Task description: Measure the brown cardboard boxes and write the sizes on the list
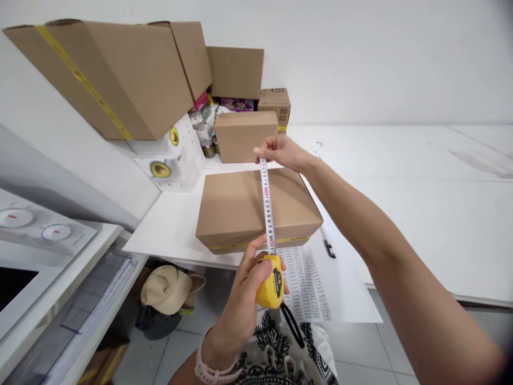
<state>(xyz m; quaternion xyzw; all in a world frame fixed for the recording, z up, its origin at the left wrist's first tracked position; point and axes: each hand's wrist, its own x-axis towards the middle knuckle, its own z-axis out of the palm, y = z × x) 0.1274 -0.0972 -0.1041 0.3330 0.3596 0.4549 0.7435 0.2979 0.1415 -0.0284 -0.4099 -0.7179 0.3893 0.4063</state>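
Note:
A closed cardboard box (pixel 232 208) lies on the white table (pixel 420 214) near its front edge. A white tape blade (pixel 266 203) is stretched across the box's top from far edge to near edge. My left hand (pixel 244 299) grips the yellow tape measure case (pixel 271 282) just in front of the box. My right hand (pixel 280 152) pinches the end of the tape at the box's far edge, with the forearm reaching over the table.
A printed sheet (pixel 316 289) and a black pen (pixel 327 246) lie right of the box. More cardboard boxes (pixel 244 136) and a large tilted carton (pixel 112 75) crowd the back left corner. A beige cap (pixel 166 289) sits below the table. A white appliance (pixel 36 251) stands at left.

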